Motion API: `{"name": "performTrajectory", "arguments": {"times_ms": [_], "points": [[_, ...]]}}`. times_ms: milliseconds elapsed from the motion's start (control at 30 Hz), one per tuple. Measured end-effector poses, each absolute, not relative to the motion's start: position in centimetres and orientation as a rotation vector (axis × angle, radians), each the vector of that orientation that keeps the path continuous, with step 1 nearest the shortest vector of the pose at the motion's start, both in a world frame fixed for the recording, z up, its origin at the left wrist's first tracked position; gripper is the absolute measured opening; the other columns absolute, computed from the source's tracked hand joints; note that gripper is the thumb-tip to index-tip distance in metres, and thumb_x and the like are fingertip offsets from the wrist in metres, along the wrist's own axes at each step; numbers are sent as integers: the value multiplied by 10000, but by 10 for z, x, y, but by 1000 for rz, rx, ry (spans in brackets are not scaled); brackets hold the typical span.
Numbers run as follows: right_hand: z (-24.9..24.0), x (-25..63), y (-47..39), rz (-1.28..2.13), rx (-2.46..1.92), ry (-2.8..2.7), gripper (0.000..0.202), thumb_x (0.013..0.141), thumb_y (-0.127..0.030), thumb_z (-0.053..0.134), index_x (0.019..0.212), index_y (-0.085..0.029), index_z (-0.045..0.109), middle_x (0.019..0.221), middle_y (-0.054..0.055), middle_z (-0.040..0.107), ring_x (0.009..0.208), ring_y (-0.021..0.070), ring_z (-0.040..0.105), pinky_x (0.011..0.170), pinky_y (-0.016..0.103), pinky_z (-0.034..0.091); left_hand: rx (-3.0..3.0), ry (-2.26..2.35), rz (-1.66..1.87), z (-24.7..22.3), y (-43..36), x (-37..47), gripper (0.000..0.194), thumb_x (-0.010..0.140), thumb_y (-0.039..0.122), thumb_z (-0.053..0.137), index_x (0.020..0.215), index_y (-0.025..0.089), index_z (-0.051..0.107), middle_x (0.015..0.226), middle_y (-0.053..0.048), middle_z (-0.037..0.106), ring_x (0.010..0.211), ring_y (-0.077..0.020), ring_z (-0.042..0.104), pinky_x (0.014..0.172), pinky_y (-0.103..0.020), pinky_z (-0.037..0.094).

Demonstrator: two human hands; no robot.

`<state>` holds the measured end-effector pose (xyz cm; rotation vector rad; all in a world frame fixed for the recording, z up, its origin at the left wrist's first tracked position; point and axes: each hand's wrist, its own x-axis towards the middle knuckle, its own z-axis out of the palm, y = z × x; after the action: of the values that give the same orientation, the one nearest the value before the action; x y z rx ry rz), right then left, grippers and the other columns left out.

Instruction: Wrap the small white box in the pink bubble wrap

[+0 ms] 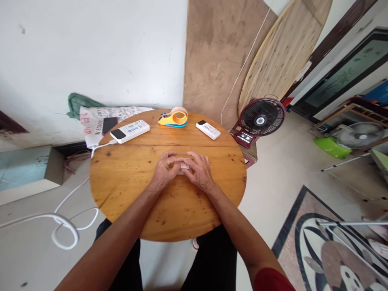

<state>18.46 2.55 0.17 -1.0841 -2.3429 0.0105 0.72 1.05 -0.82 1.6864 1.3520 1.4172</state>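
While both hands meet at the middle of the round wooden table (127, 190), I see my left hand (165, 171) and right hand (198, 171) pinched together on a small pale object (184, 166), mostly hidden between them. I judge I'm working it open or apart; next calls for a firm fingertip grip.

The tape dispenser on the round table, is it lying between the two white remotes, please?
Yes, the tape dispenser sits at the far edge, between the two white remotes.

Home living room: round wooden table (127, 178), floor fan (261, 118), panda rug (330, 250), remote controls (207, 129).
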Motion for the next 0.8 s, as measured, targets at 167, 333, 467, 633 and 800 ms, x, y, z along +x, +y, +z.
{"name": "performTrajectory", "arguments": {"times_ms": [167,333,467,633,800], "points": [[1,188,29,-20,-1131,-2324,343,942,-435,528,1193,-239,656,1390,114,530,1181,250,496,991,404,333,1634,1419,1461,-6,10,6,268,754,315,585,968,184,679,1099,-91,613,1042,-229,587,894,-360,488],[-1,189,29,-10,-1113,-2339,354,947,-439,518,1212,-242,645,1395,114,519,1193,258,490,1000,413,333,1726,1389,1425,-5,9,7,278,736,346,626,946,192,723,1122,-108,589,1160,-269,541,1035,-414,424],[-4,185,28,60,-1106,-2344,356,925,-410,556,1221,-226,627,1380,126,523,1216,256,492,1020,405,342,1706,1372,1397,-5,9,7,234,739,366,639,861,192,736,1104,-113,596,1182,-275,526,1047,-417,421],[-6,185,27,162,-1030,-2375,378,919,-358,564,1242,-160,573,1265,143,612,1153,243,562,988,374,399,1589,1330,1340,-7,10,7,262,725,365,644,887,176,727,1127,-109,563,1097,-251,568,878,-358,530],[-5,187,26,116,-1028,-2378,374,955,-337,504,1278,-157,557,1236,154,616,1141,258,565,983,389,435,1652,1252,1394,-6,9,12,224,732,335,635,878,184,713,1032,-91,592,979,-218,605,831,-341,548]]}}
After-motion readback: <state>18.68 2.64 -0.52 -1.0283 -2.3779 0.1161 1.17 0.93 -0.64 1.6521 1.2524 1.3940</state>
